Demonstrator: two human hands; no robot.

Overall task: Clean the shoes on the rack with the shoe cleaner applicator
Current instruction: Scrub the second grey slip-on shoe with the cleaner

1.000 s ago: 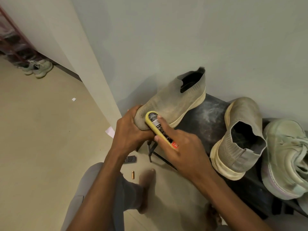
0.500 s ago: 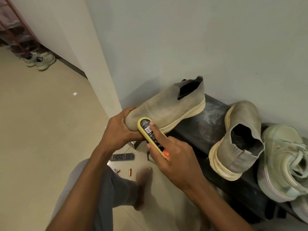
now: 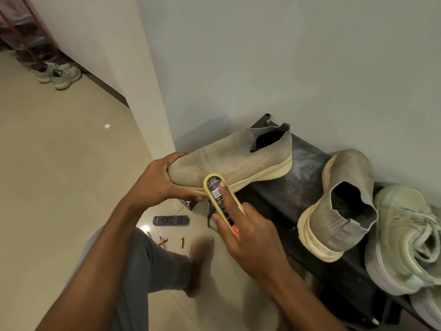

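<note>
Left hand (image 3: 162,185) curled in a grip; right hand (image 3: 248,237) apparently pinching, forefinger extended.

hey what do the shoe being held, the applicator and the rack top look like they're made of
Shoe: beige knit fabric, shown by the woven texture and perforations, with a smooth cream sole that looks like foam or rubber.
Applicator: probably yellow plastic, smooth, with a printed dark label.
Rack: dark, hard top, matte, dusted white; metal or painted wood, unclear.

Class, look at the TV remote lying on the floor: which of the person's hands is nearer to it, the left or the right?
By a small margin the right hand, gripping the shoe cleaner, looks nearer: it hangs just right of the TV remote. The left hand holds the shoe's toe above it.
</note>
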